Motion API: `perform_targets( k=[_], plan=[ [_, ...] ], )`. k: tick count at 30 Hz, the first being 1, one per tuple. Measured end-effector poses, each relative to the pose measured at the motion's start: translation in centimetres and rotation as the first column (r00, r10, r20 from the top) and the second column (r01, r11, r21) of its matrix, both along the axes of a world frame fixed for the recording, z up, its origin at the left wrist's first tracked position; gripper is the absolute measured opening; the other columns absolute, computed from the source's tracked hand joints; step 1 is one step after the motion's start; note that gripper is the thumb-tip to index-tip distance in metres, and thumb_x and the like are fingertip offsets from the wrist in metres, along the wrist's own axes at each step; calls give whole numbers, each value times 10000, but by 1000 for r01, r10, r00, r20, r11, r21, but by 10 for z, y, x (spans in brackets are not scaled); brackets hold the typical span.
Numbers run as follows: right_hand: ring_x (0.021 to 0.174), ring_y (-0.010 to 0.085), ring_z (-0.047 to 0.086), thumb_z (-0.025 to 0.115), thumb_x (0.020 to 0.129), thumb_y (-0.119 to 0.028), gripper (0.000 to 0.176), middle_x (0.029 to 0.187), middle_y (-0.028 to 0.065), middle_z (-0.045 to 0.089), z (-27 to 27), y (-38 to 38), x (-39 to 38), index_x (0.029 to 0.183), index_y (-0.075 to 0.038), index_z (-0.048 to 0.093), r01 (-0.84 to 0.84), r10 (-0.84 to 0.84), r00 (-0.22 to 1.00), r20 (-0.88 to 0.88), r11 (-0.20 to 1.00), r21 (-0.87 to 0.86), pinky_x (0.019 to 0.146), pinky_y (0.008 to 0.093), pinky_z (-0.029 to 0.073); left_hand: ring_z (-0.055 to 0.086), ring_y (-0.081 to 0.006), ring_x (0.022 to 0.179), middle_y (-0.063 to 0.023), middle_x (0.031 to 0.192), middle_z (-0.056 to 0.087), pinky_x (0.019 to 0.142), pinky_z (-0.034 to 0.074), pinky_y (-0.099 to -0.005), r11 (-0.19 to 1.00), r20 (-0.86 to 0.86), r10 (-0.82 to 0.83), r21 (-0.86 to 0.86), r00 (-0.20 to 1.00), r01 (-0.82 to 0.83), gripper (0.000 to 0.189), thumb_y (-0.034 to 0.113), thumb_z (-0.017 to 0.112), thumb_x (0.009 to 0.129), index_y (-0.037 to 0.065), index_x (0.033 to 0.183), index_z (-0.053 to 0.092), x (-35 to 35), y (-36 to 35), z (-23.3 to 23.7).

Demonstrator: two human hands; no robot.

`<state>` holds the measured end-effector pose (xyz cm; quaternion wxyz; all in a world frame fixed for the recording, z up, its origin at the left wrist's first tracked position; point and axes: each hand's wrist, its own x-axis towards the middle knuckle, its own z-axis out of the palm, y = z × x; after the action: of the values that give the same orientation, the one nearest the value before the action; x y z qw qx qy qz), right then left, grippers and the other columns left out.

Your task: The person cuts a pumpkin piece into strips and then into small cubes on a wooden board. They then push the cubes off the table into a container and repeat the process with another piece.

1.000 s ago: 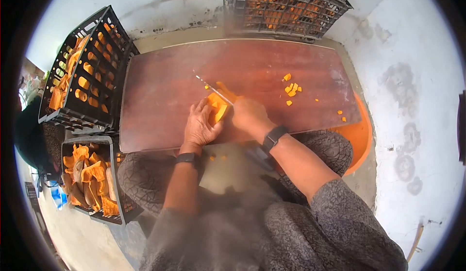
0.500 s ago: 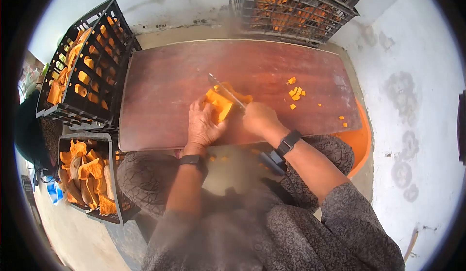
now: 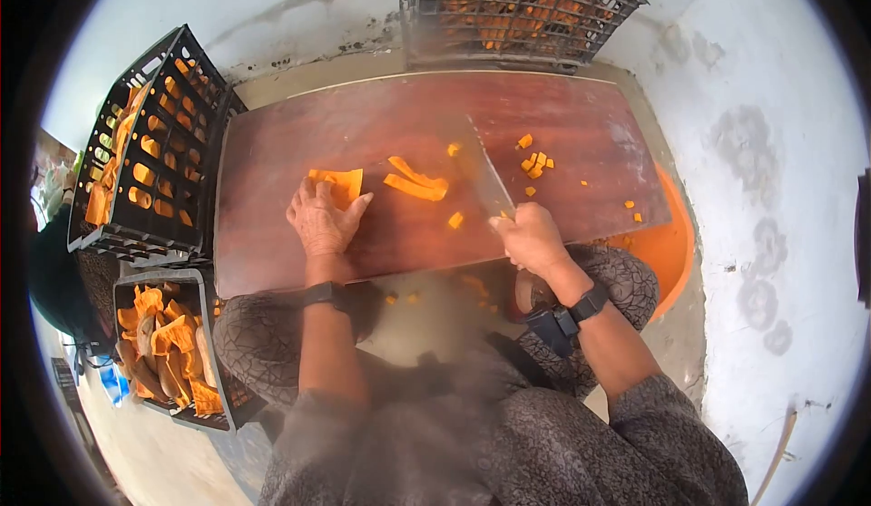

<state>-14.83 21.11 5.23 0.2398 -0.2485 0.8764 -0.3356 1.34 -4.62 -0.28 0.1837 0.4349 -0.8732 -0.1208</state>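
Observation:
My left hand (image 3: 322, 225) is over a thick orange pumpkin piece (image 3: 347, 185) at the left of the reddish-brown board (image 3: 272, 143), fingers at its left side and thumb at its right. Just right of it lie cut pumpkin strips (image 3: 419, 182), touched by neither hand. My right hand (image 3: 533, 237) is closed around the handle of a long knife (image 3: 490, 175), whose blade points away over the board. Small pumpkin cubes lie near the blade, one cube (image 3: 454, 150) left of it. Farther right several cubes (image 3: 536, 165) sit in a loose group.
Black crates with pumpkin pieces stand at the left, one crate (image 3: 168, 143) higher and another crate (image 3: 213, 352) lower. Stacked crates (image 3: 517, 16) rise behind the board. An orange tub (image 3: 676, 234) sits partly under the right end, beside the white wall (image 3: 753, 189).
My left hand has moved left with the pumpkin piece. The knife has swung right, away from it, in my right hand. Cut strips and loose cubes now lie between the hands.

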Motion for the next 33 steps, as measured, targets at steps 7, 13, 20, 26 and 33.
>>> perform_targets(
  k=[7, 13, 20, 26, 33],
  plan=[
    [795, 411, 659, 611, 884, -296, 318, 766, 237, 663, 0, 11, -3, 810, 1, 699, 65, -54, 997, -63, 979, 193, 707, 483, 506, 418, -388, 1317, -232, 1404, 481, 1112, 309, -496, 979, -63, -116, -174, 991, 104, 562, 383, 782, 732, 9, 1136, 667, -15, 12, 14],
    [838, 402, 665, 602, 896, -305, 338, 813, 237, 678, 6, 11, -4, 835, 9, 713, 74, -96, 993, 68, 959, 274, 745, 492, 505, 451, -395, 1272, -203, 1369, 504, 1080, 359, -491, 722, -30, -670, -260, 742, 642, 380, 186, 741, 738, 53, 1079, 641, -55, 33, -1],
    [867, 424, 649, 616, 886, -300, 358, 838, 271, 660, 4, 9, 6, 813, 46, 668, -26, 86, 978, -188, 953, 301, 792, 483, 499, 538, -317, 1184, -153, 1330, 546, 1003, 405, -460, 775, -37, -625, -149, 780, 614, 460, 110, 714, 764, 46, 1197, 572, -66, 60, -26],
    [907, 428, 643, 627, 877, -310, 363, 879, 278, 662, 2, 7, 5, 841, 47, 683, -52, 111, 982, -154, 938, 344, 812, 488, 494, 559, -312, 1066, -129, 1189, 582, 918, 408, -436, 852, -25, -496, -206, 868, 481, 320, 124, 693, 777, 48, 1077, 611, -60, 63, -29],
    [926, 423, 645, 609, 886, -302, 333, 912, 255, 673, 7, 7, -4, 900, 14, 712, -1, 12, 999, -29, 942, 337, 826, 489, 499, 556, -309, 1013, -108, 1056, 597, 901, 392, -455, 813, -79, -515, -361, 854, 457, 257, 124, 706, 757, 58, 987, 612, -59, 70, -29]
  ],
)
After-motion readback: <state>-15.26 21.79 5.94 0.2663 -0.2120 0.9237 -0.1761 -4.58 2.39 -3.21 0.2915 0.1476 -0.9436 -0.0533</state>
